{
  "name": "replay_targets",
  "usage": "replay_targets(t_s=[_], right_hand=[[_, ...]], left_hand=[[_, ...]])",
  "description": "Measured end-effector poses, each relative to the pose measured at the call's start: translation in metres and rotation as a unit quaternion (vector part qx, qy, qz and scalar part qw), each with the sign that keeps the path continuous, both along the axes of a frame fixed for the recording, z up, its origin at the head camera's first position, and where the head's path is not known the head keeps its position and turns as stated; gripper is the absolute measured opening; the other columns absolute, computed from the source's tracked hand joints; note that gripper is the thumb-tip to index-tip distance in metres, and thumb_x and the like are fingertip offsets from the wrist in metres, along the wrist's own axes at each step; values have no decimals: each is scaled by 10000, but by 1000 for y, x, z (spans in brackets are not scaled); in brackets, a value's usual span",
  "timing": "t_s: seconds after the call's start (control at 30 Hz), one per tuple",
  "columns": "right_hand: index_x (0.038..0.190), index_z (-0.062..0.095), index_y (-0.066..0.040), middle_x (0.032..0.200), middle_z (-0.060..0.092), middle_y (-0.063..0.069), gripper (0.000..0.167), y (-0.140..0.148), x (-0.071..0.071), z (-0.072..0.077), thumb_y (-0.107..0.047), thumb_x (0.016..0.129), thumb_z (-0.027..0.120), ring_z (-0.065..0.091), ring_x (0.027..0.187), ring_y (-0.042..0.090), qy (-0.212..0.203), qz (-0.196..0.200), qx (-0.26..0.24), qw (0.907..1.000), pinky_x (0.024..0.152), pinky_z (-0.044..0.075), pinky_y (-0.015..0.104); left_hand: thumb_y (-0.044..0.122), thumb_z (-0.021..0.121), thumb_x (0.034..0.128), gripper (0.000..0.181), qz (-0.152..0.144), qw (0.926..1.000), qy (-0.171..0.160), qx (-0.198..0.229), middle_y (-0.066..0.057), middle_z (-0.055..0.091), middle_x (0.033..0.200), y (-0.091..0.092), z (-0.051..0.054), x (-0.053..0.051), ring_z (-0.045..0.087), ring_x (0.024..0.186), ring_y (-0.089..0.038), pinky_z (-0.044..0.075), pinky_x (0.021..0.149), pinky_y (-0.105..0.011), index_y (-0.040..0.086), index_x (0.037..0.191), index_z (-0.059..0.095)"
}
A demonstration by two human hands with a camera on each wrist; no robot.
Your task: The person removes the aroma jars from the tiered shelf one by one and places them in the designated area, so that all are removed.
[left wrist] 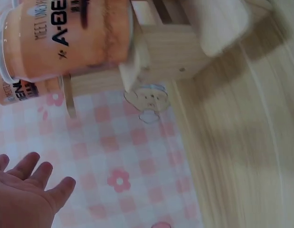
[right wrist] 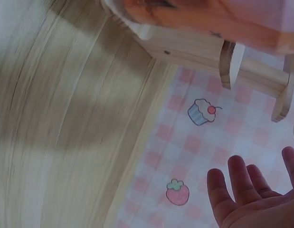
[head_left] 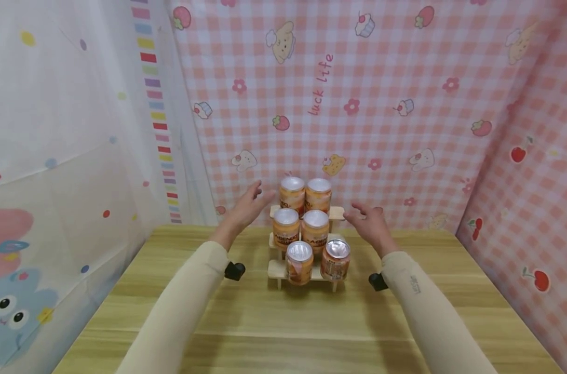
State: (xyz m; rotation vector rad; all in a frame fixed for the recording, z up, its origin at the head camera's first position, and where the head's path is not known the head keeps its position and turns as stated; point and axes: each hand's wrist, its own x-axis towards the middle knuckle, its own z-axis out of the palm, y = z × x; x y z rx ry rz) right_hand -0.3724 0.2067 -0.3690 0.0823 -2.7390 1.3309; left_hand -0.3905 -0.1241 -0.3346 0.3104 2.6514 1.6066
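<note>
A three-step wooden rack (head_left: 277, 269) holds orange cans with silver lids, two per step. On its top step stand a left can (head_left: 292, 199) and a right can (head_left: 318, 200). The middle step carries another pair, a left can (head_left: 286, 231) and a right can (head_left: 315, 234). A front left can (head_left: 299, 267) and a front right can (head_left: 335, 264) occupy the lowest step, slightly apart. My left hand (head_left: 247, 209) is held left of the upper cans, fingers spread, holding nothing. Across the rack, my right hand (head_left: 371, 224) hovers beside the top step, fingers extended, also holding nothing.
The rack stands near the back of a wood-grain table (head_left: 274, 327). Behind it hangs a pink checked cloth (head_left: 358, 135); a white patterned cloth (head_left: 78, 124) hangs at the left. A black wrist device (head_left: 234, 270) sits under the left wrist, another black device (head_left: 378, 281) under the right.
</note>
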Motion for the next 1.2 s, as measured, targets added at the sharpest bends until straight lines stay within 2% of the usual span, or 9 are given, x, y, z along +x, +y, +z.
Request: replay_targets(t_s=[0.17,0.37,0.63,0.97,1.2], right_hand=[[1473,450,-34,1457,393,313,568,-4,-4,-4,-354,1017,556,386,1335,451,-39,15,-193,9998,1072,353,564],[1431,512,-43,1445,460,259,520,-8,-6,-6,-351,1015,565,448,1304,419,-168,86,-396,9990,1051,386,546],[1414,536,-49,1448,468,247,485,-10,-7,-7,-323,1016,574,456,1306,404,-277,16,-486,9984,1051,393,535],[1403,554,-61,1429,483,243,473,-11,-11,-9,-308,1002,607,436,1323,395,-457,-134,-904,9948,1074,369,527],[1401,562,-72,1428,488,236,461,-11,-10,-11,-294,1000,615,473,1296,385,-529,-201,-1046,9929,1071,378,517]], left_hand=[[612,620,899,910,-112,9992,53,375,-106,324,1581,9,1,-7,256,1460,-305,266,1147,-512,185,1591,213],[547,697,874,889,-165,9986,175,470,-88,390,1544,18,2,-14,317,1431,-294,308,1129,-490,188,1572,281],[477,727,880,863,-265,9979,164,570,-106,432,1513,28,1,-20,378,1394,-321,347,1105,-489,147,1558,308],[387,753,885,757,-362,9963,211,750,-111,521,1419,34,0,-24,489,1289,-269,407,1064,-435,128,1506,404],[317,760,893,712,-353,9957,150,846,-120,545,1379,37,-3,-28,507,1265,-267,422,1052,-418,94,1485,431]])
